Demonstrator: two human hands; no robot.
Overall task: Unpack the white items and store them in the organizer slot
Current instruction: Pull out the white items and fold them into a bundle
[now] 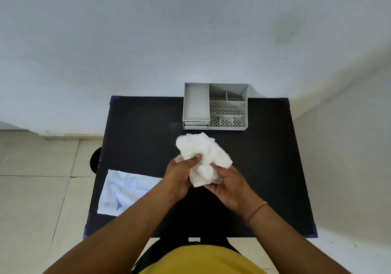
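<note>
Hands both closed on one crumpled white bundle (pixel 201 159), held above the black counter (pixel 137 130), just in front of the organizer (pixel 215 106). Left hand (pixel 179 174) grips the bundle's left side, thumb pressed across its middle. Right hand (pixel 228 185) cups the lower right end from beneath, fingers curled around a rounded lump. An orange band (pixel 257 211) sits on the right wrist.

Bundle looks soft and wrinkled, thin clear film over white puffy filling; whether that is one item or several, cannot tell. Long axis runs diagonally, far end pointing towards the organizer's front-left corner, near end down in the right palm.

Organizer is grey rigid plastic, rectangular, at the counter's far edge. Its left part is one long plain tray with what look like two shallow drawer fronts below it. Its right part is split into compartments: two at the back, one wide in the middle, three small at the front, all with perforated floors. Nothing white shows in any of them.

Flat white packet (pixel 124 191) lies near-left of the organizer, at the counter's left edge and partly under the left forearm. Blue print on it shows a hand outline, a circled "1" and the partial word "GLOVE".
</note>
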